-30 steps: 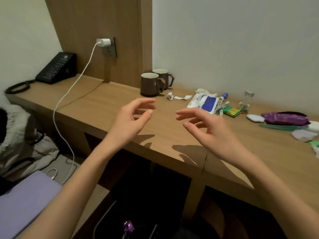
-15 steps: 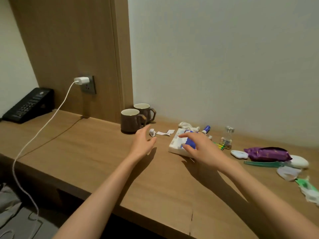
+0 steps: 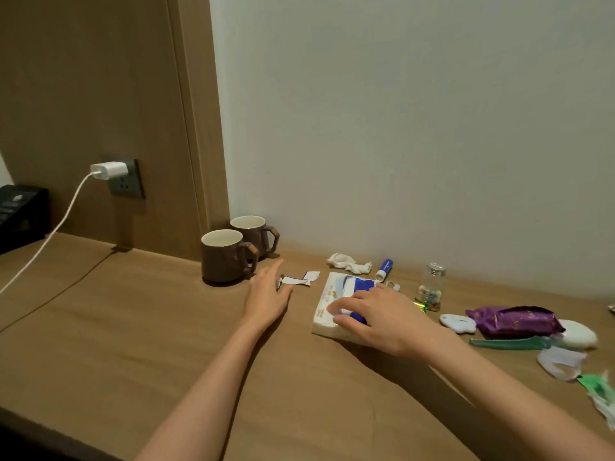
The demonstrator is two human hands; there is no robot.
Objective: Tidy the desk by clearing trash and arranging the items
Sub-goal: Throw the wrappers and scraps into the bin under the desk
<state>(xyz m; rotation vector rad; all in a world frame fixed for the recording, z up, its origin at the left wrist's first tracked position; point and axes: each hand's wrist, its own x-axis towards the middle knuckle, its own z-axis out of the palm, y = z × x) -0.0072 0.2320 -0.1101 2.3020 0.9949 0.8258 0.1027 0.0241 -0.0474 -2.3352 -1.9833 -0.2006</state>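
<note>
Rests left grip (image 3: 268, 299) released, fingers straight, on desk (image 3: 116, 327) just right of front brown mug (image 3: 226, 257), beside torn paper scrap (image 3: 299, 280). Lays right grip (image 3: 382, 317) over tissue pack (image 3: 327, 294) farther right of mug; cannot tell whether grasping.

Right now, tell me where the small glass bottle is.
In the head view the small glass bottle stands upright near the wall, right of centre, between the blue-capped tube and the purple packet.

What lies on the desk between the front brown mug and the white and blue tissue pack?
In the head view, the left hand and small torn paper scraps lie between the front mug and the tissue pack.
</note>
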